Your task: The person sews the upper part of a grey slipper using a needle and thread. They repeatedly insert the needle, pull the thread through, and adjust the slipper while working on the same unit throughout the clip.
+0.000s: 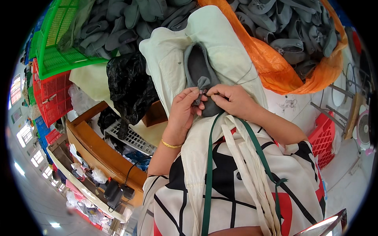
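A grey slip-on shoe point(195, 61) lies on the white cloth over my lap, its opening facing up and its toe toward me. A small grey fabric bow point(203, 83) sits on the shoe's front. My left hand point(184, 106) is closed around the bow, thumb and fingers pinching it. Close beside it, my right hand point(233, 100) makes a pinch at the bow's right side; what lies between its fingertips is too small to make out. A thin dark thread point(249, 75) loops over the cloth just above my right hand.
Grey shoes fill a green basket point(59, 63) at the far left and an orange sack point(267, 63) at the far right. A black plastic bag point(130, 78) hangs left of my lap. Beside me stands a wooden drawer unit point(98, 145); a red basket point(323, 137) is at right.
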Motion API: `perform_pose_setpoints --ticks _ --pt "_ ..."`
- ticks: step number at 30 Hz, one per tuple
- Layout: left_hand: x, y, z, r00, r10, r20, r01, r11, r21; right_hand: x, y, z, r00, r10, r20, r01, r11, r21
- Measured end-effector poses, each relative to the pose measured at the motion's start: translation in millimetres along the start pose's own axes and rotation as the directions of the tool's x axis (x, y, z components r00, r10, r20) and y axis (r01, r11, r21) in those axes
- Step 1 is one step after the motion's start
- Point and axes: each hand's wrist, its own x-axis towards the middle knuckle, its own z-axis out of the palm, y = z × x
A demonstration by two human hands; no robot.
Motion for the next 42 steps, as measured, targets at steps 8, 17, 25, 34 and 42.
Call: perform_pose_setpoints --ticks 8,17,25,34,42 --pt "1 0 -2 1.000 -0.029 -0.010 0.029 0.999 -0.022 2 -1 1 0.999 0.037 0.001 -0.037 0.999 0.011" --pt "-1 -1 -1 1.000 -0.021 -0.023 0.020 0.999 -0.036 4 5 5 0.997 -0.053 -0.060 0.055 0.998 0.034" --pt "-5 -8 1 0.996 0.016 -0.084 -0.014 0.999 0.032 4 1 -2 0.977 0.190 0.100 -0.206 0.962 0.179" --pt "-3 -7 -5 0.998 -0.030 -0.053 0.032 0.999 0.037 8 8 5 0.958 0.267 0.106 -0.285 0.930 0.234" --pt "-2 -8 -3 0.998 -0.016 -0.066 0.017 1.000 0.017 14 4 8 0.953 0.292 0.077 -0.301 0.943 0.144"
